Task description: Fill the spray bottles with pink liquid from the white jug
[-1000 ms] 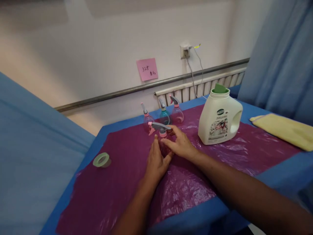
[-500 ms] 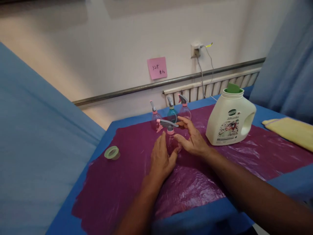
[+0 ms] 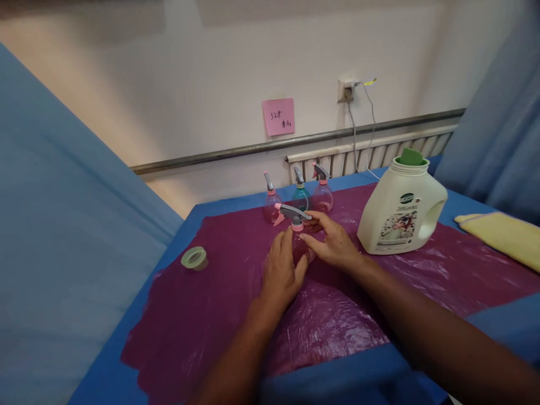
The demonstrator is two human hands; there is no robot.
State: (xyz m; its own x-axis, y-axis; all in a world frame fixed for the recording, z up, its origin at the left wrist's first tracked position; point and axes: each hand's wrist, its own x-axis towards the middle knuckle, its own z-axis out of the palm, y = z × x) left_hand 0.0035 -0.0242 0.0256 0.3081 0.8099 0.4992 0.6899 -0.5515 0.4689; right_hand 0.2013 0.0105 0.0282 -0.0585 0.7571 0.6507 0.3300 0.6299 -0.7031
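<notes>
A clear pink spray bottle [image 3: 298, 246] with a grey and pink trigger head stands upright on the maroon plastic sheet, its nozzle pointing left. Around the left side of its body curves my left hand [image 3: 280, 270], thumb towards the front. My right hand [image 3: 334, 243] holds it from the right, thumb against the upper body and fingers behind the neck. Just behind stand more spray bottles: a pink one [image 3: 272, 206], a teal one [image 3: 301, 198] and another pink one [image 3: 323, 197].
A cream detergent jug [image 3: 396, 216] with a green piece in its mouth stands to the right. Beyond it lies a yellow cloth [image 3: 502, 233]. On the left is a small pale green cap [image 3: 194, 258]. Blue curtains flank the table; a radiator [image 3: 337, 156] runs behind.
The view has shifted slightly, so the scene sits a little further right. My right fingers have drawn in closer to the bottle's neck. The bottle stays upright between my hands.
</notes>
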